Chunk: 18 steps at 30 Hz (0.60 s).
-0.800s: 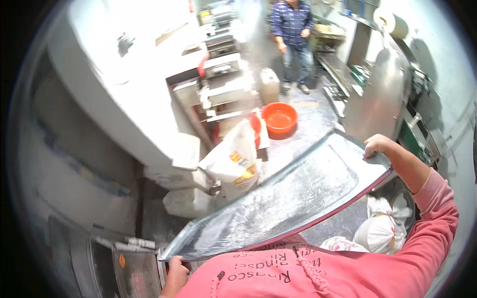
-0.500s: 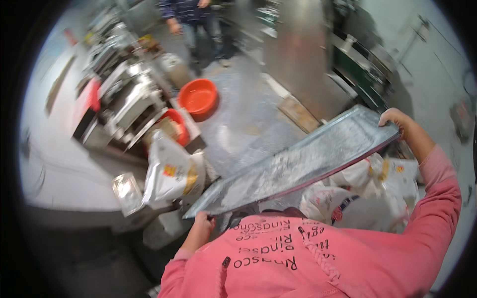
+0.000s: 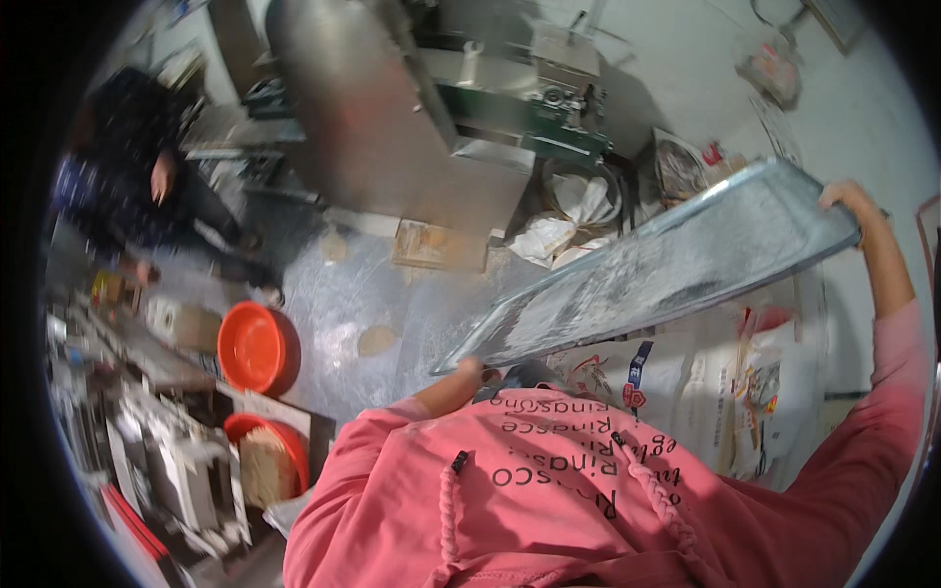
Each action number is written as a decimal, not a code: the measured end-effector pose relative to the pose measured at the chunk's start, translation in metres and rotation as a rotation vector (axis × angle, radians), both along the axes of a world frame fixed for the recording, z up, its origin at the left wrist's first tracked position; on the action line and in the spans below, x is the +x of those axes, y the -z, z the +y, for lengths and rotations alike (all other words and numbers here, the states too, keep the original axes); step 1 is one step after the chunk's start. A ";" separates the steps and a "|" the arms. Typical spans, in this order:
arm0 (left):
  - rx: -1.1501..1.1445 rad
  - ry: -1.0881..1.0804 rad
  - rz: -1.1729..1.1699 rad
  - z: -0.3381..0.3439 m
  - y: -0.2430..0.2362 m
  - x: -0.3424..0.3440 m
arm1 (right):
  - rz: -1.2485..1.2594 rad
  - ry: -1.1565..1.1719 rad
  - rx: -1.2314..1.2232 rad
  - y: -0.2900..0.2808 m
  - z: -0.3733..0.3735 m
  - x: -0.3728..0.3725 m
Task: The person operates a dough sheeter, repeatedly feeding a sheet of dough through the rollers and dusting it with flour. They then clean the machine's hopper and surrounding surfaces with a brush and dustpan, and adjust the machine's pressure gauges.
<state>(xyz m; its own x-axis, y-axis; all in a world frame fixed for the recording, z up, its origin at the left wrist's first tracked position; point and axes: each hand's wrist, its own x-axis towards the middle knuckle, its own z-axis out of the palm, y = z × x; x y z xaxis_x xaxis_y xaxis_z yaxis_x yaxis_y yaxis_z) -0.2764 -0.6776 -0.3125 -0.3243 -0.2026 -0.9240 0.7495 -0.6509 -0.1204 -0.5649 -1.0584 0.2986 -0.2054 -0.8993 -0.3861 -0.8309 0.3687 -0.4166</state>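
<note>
A long metal tray (image 3: 647, 279) is held up aslant in front of the person's pink sweatshirt (image 3: 564, 510), above the floor (image 3: 333, 309), its right end higher in the view than its left. Pale, patchy powder or residue covers its inner face. The right hand (image 3: 851, 204) grips the tray's right end near the upper corner, fingers clamped over the rim. The left hand (image 3: 469, 373) is at the lower left corner; its fingers seem clamped on the edge too, though they are small and partly hidden here.

Below the tray's lower edge, large white printed sacks (image 3: 676, 382) stand close to the person. Beyond its upper edge are a white bag (image 3: 542, 241) and, farther off, a green machine (image 3: 569, 142) by the wall. A tan board (image 3: 441, 247) lies at the foot of a big metal panel (image 3: 461, 181). Along the floor's left edge sit two orange tubs (image 3: 250, 345), near each other, and beyond them a co-worker (image 3: 132, 176) in dark clothes.
</note>
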 end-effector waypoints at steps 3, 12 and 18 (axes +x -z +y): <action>-0.141 0.279 0.037 -0.011 -0.035 0.000 | -0.120 0.007 -0.085 -0.045 0.038 0.003; -1.363 1.238 -0.998 0.015 -0.095 0.116 | 0.279 -0.328 -0.539 -0.133 0.157 0.098; -1.523 0.605 -1.703 0.056 -0.182 0.202 | 1.440 -0.656 -0.457 -0.133 0.247 0.129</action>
